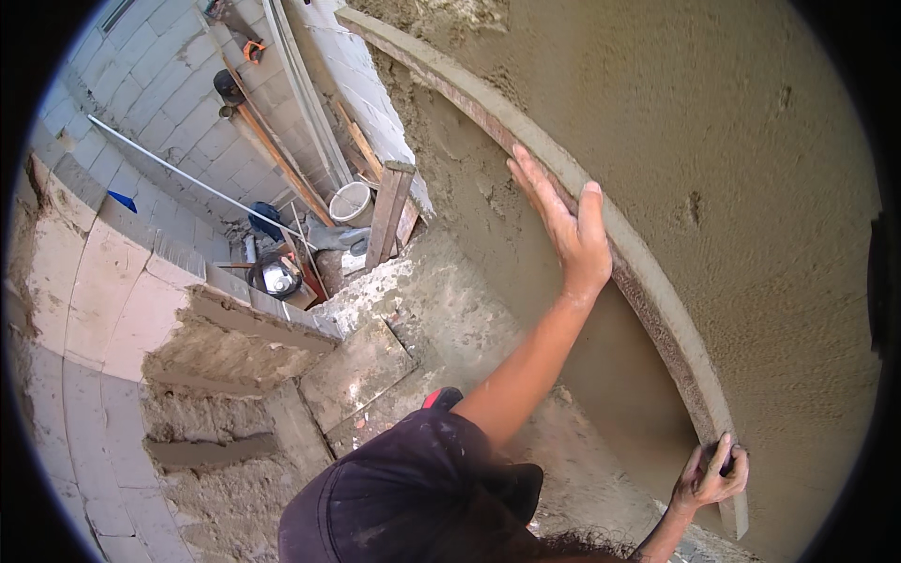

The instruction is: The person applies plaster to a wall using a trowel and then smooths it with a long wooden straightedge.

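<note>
A long, mortar-caked straightedge lies slantwise against the wet, brown plastered wall. My left hand presses flat on its upper part, fingers stretched up along it and thumb hooked over its edge. My right hand is closed around the lower end of the straightedge. Under the straightedge, the plaster looks smoother and darker. A dark cap fills the bottom middle, between my arms.
Far below stand a white bucket, leaning wooden planks, a long metal pipe and a dark round container. A grey block wall rises behind them. On the left runs a rough, mortar-covered ledge.
</note>
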The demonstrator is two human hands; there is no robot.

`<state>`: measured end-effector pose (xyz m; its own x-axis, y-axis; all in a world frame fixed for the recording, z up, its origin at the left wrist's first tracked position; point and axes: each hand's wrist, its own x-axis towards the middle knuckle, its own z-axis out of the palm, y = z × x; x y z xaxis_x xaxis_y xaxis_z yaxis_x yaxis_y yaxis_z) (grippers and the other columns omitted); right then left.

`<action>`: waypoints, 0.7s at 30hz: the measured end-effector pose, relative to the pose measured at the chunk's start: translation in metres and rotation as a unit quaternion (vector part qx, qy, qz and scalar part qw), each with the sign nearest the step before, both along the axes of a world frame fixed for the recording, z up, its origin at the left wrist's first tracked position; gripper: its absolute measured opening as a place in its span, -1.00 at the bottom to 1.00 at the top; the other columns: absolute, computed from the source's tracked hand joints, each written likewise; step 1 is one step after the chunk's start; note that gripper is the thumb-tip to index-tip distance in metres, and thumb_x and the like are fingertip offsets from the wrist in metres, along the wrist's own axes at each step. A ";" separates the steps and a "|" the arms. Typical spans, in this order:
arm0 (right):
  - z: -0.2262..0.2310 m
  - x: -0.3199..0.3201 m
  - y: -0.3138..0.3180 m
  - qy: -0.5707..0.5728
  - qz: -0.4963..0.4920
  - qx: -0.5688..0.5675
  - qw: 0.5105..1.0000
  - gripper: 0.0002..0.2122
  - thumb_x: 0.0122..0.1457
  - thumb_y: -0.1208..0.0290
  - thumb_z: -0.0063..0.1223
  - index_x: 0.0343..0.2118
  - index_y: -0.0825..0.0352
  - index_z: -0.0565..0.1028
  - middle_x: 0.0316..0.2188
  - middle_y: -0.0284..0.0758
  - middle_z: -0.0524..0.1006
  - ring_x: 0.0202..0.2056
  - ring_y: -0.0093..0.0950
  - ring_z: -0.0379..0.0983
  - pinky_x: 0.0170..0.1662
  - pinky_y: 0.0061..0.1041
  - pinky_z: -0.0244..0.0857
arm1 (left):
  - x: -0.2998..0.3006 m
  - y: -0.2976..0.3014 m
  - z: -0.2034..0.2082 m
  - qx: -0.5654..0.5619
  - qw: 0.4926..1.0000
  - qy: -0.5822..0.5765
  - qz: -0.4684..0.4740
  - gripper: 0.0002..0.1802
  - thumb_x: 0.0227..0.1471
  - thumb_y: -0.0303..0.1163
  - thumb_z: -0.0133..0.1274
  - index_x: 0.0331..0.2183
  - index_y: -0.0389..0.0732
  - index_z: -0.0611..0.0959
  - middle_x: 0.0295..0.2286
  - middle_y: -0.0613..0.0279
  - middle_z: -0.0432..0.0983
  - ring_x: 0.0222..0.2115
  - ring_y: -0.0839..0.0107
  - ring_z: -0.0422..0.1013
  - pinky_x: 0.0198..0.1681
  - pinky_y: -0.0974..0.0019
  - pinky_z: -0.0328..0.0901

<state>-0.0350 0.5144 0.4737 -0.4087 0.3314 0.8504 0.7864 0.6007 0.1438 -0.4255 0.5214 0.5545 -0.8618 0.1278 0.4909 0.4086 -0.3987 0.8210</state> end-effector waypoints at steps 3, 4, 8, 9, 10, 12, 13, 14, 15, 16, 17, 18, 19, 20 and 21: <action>-0.043 0.001 -0.002 0.008 -0.015 -0.010 1.000 -0.45 -0.16 0.67 0.28 0.02 0.17 0.60 -0.17 -0.30 0.38 -0.18 -0.30 0.34 -0.06 -0.27 0.21 | 0.012 0.004 -0.047 -0.019 0.999 0.028 0.030 -0.04 0.15 -0.32 -0.04 0.36 -0.33 -0.22 0.37 -0.20 -0.42 0.38 -0.14 -0.51 0.38 -0.12 -0.53; -0.047 -0.001 0.000 0.014 -0.016 0.003 1.000 -0.46 -0.15 0.66 0.28 0.01 0.18 0.60 -0.17 -0.29 0.38 -0.17 -0.30 0.33 -0.07 -0.27 0.21 | 0.010 0.009 -0.051 -0.001 0.999 0.042 0.025 -0.03 0.16 -0.31 -0.03 0.36 -0.32 -0.22 0.37 -0.21 -0.43 0.38 -0.16 -0.52 0.37 -0.13 -0.54; -0.034 -0.007 0.006 0.035 -0.044 0.051 0.997 -0.48 -0.08 0.62 0.29 0.04 0.22 0.58 -0.16 -0.27 0.37 -0.12 -0.31 0.30 -0.06 -0.29 0.21 | -0.005 0.028 -0.016 0.088 0.993 0.082 0.002 0.00 0.16 -0.23 0.02 0.37 -0.25 -0.22 0.37 -0.23 -0.46 0.37 -0.19 -0.55 0.36 -0.19 -0.54; -0.017 -0.021 0.004 0.045 -0.053 0.060 0.996 -0.47 -0.07 0.61 0.29 0.06 0.23 0.57 -0.16 -0.27 0.37 -0.12 -0.31 0.30 -0.06 -0.30 0.22 | -0.010 0.033 0.013 0.093 0.991 0.095 0.005 -0.02 0.16 -0.22 0.00 0.37 -0.25 -0.20 0.36 -0.25 -0.45 0.37 -0.19 -0.55 0.36 -0.19 -0.53; -0.002 -0.039 0.003 0.057 -0.055 0.066 0.995 -0.47 -0.07 0.60 0.29 0.08 0.24 0.56 -0.16 -0.27 0.37 -0.11 -0.31 0.29 -0.05 -0.31 0.22 | -0.018 0.034 0.044 0.095 0.989 0.111 0.014 -0.03 0.16 -0.21 -0.02 0.37 -0.25 -0.19 0.36 -0.27 -0.44 0.37 -0.20 -0.55 0.37 -0.19 -0.52; 0.030 -0.074 -0.001 0.098 0.008 0.033 0.995 -0.44 -0.06 0.58 0.31 0.12 0.24 0.54 -0.16 -0.29 0.37 -0.12 -0.32 0.29 -0.06 -0.36 0.23 | -0.038 0.022 0.103 0.057 0.989 0.128 0.051 -0.09 0.17 -0.22 -0.09 0.37 -0.25 -0.13 0.36 -0.29 -0.44 0.37 -0.19 -0.53 0.37 -0.16 -0.50; 0.045 -0.090 -0.002 0.095 0.012 0.036 0.995 -0.42 -0.07 0.57 0.32 0.13 0.21 0.53 -0.16 -0.30 0.38 -0.13 -0.33 0.30 -0.06 -0.38 0.24 | -0.055 0.024 0.125 0.062 0.979 0.150 0.121 -0.09 0.14 -0.14 -0.03 0.37 -0.20 -0.04 0.36 -0.26 -0.34 0.37 -0.20 -0.43 0.37 -0.20 -0.42; 0.056 -0.099 -0.002 0.091 0.015 0.043 0.995 -0.40 -0.07 0.55 0.33 0.14 0.17 0.52 -0.17 -0.32 0.38 -0.13 -0.34 0.31 -0.05 -0.39 0.25 | -0.070 0.026 0.139 0.070 0.965 0.169 0.191 -0.08 0.10 -0.06 0.03 0.36 -0.15 0.06 0.36 -0.24 -0.24 0.37 -0.21 -0.32 0.37 -0.23 -0.35; 0.058 -0.100 0.001 0.082 -0.002 0.057 0.995 -0.38 -0.08 0.54 0.34 0.15 0.14 0.52 -0.18 -0.33 0.39 -0.13 -0.35 0.31 -0.05 -0.39 0.25 | -0.076 0.029 0.140 0.068 0.968 0.166 0.174 -0.10 0.11 -0.07 0.01 0.35 -0.18 0.08 0.35 -0.27 -0.24 0.37 -0.21 -0.31 0.36 -0.24 -0.34; 0.056 -0.098 0.005 0.075 -0.018 0.072 0.994 -0.36 -0.09 0.53 0.35 0.16 0.11 0.51 -0.18 -0.35 0.40 -0.13 -0.36 0.32 -0.04 -0.38 0.25 | -0.080 0.031 0.138 0.067 0.972 0.164 0.157 -0.12 0.13 -0.07 -0.01 0.35 -0.21 0.10 0.34 -0.30 -0.23 0.37 -0.21 -0.29 0.36 -0.25 -0.33; 0.054 -0.097 0.009 0.067 -0.034 0.087 0.993 -0.35 -0.10 0.53 0.35 0.17 0.07 0.51 -0.19 -0.36 0.41 -0.13 -0.37 0.33 -0.04 -0.38 0.26 | -0.082 0.031 0.132 0.065 0.974 0.162 0.142 -0.14 0.14 -0.08 -0.03 0.34 -0.24 0.12 0.34 -0.33 -0.22 0.36 -0.22 -0.28 0.35 -0.27 -0.32; 0.056 -0.092 0.012 0.066 -0.021 0.100 0.993 -0.32 -0.12 0.54 0.35 0.18 0.02 0.49 -0.20 -0.40 0.44 -0.12 -0.40 0.35 -0.03 -0.37 0.26 | -0.082 0.033 0.121 0.061 0.977 0.147 0.145 -0.16 0.14 -0.09 -0.04 0.33 -0.26 0.12 0.33 -0.35 -0.22 0.36 -0.21 -0.27 0.35 -0.25 -0.32; 0.048 -0.082 0.017 0.060 -0.022 0.106 0.992 -0.32 -0.12 0.55 0.35 0.18 0.02 0.49 -0.20 -0.41 0.45 -0.12 -0.41 0.35 -0.02 -0.37 0.26 | -0.081 0.038 0.103 0.057 0.979 0.134 0.144 -0.17 0.14 -0.10 -0.06 0.33 -0.27 0.13 0.33 -0.37 -0.21 0.36 -0.21 -0.26 0.36 -0.24 -0.31; 0.041 -0.075 0.020 0.051 -0.022 0.111 0.992 -0.32 -0.12 0.57 0.34 0.18 0.03 0.49 -0.19 -0.40 0.45 -0.11 -0.39 0.35 -0.02 -0.36 0.26 | -0.082 0.042 0.085 0.052 0.981 0.122 0.145 -0.18 0.14 -0.12 -0.07 0.32 -0.28 0.14 0.32 -0.39 -0.21 0.36 -0.21 -0.26 0.36 -0.23 -0.31; 0.032 -0.070 0.019 0.039 -0.016 0.107 0.993 -0.32 -0.12 0.59 0.33 0.18 0.04 0.49 -0.18 -0.39 0.45 -0.10 -0.38 0.36 -0.01 -0.35 0.26 | -0.083 0.041 0.063 0.070 0.980 0.121 0.143 -0.19 0.14 -0.13 -0.08 0.32 -0.29 0.14 0.32 -0.40 -0.21 0.36 -0.21 -0.26 0.36 -0.21 -0.30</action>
